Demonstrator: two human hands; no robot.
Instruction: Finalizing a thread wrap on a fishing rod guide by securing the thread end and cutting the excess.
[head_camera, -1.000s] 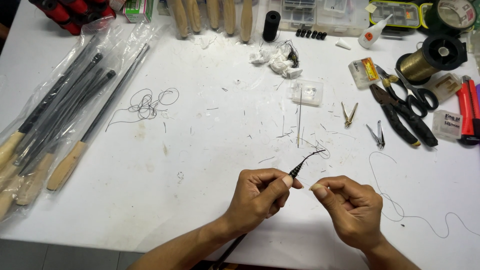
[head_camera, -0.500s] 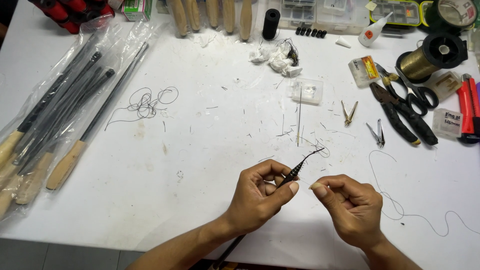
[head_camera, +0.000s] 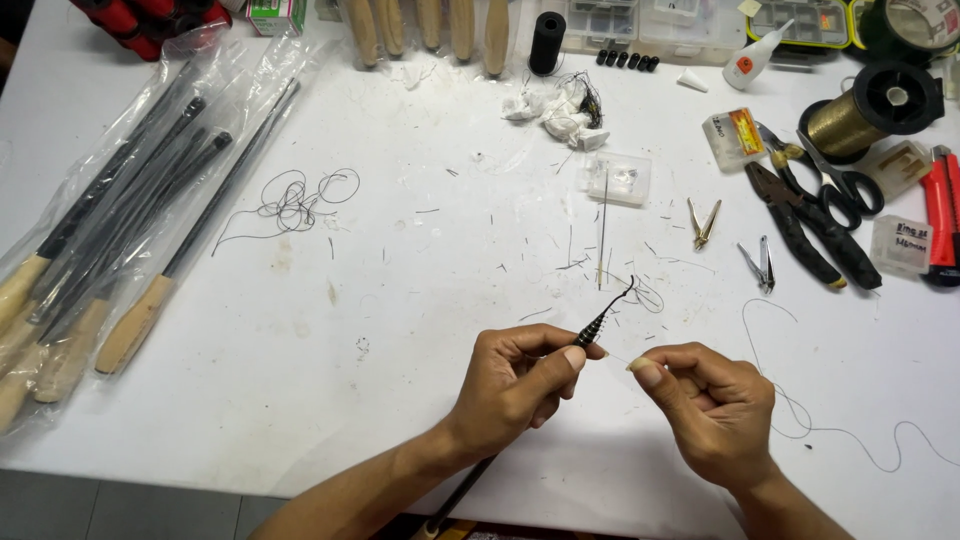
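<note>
**Inspector:** Start with the largest item on the table (head_camera: 420, 300).

**Assistant:** The bagged rods (head_camera: 110, 250), well to the far left of the rod tip (head_camera: 600, 322). Next the pliers (head_camera: 800, 230) and gold spool (head_camera: 870, 110), off to its upper right; a loose thread tangle (head_camera: 300, 200) lies to its upper left.

**Inspector:** The hands?

**Assistant:** The left hand (head_camera: 515, 385) is clamped on the rod tip, just below its hooked end. The right hand (head_camera: 715, 410), just right of the tip, is pinched together on a fine line (head_camera: 620, 357) running to it.

**Inspector:** Risks?

**Assistant:** In my judgement, the line may slip from the pinch or snap if tension rises unevenly. The stray offcuts (head_camera: 640, 295) lying just beyond the tip could snag the wrap. A slack grip would let the tip rotate.
</note>
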